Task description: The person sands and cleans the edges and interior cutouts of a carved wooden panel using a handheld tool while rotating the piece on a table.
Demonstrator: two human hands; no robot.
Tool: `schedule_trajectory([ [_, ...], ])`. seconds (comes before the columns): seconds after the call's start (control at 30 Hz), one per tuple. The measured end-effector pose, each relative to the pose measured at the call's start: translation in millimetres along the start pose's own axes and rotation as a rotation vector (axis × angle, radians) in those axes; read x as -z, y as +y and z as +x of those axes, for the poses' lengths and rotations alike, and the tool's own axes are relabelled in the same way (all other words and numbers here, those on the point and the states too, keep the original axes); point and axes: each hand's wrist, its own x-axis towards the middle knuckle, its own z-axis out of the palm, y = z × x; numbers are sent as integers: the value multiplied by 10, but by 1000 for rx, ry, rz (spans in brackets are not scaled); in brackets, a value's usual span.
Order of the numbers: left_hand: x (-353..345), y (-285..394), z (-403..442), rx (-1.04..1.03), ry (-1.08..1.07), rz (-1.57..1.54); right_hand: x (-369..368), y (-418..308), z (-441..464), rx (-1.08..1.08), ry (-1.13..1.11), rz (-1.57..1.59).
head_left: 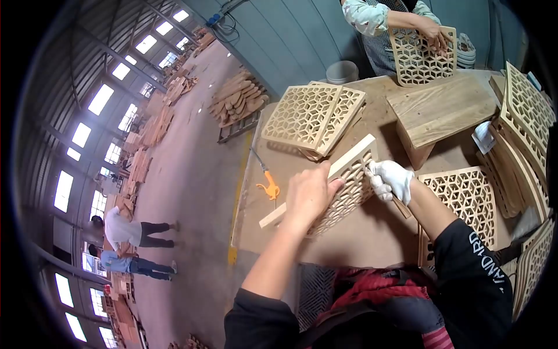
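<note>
A pale wooden lattice panel (347, 195) is tilted up on edge above the table. My left hand (311, 195), bare, is closed around its thick upper edge, thumb over the lattice side. My right hand (392, 179) wears a white glove and is closed against the panel's right side, its fingertips at the lattice holes. A thin brown strip (401, 206) sticks out below the gloved fingers; its kind is unclear. Behind the held panel, more lattice panels (299, 116) lie stacked. Another lattice panel (465, 200) lies right of my gloved hand.
An orange-handled air blow gun (268, 185) lies at the table's left. A small wooden stool (442, 110) stands at the back right. Curved panels (523, 134) are stacked at the right edge. Across the table a co-worker's hands (433, 38) hold another panel. Two people stand far left.
</note>
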Motion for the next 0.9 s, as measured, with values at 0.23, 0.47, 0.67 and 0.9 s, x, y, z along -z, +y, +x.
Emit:
schedule_trajectory([
  [0.23, 69, -17, 59, 3, -34, -50, 20, 40, -369, -41, -47, 39],
  [0.47, 60, 17, 21, -30, -32, 14, -144, 29, -240, -50, 68, 75],
  [0.67, 24, -23, 43, -60, -31, 18, 0, 181, -328, 63, 7, 89],
  [0.9, 14, -25, 69, -1, -4, -98, 44, 381, -251, 75, -31, 197],
])
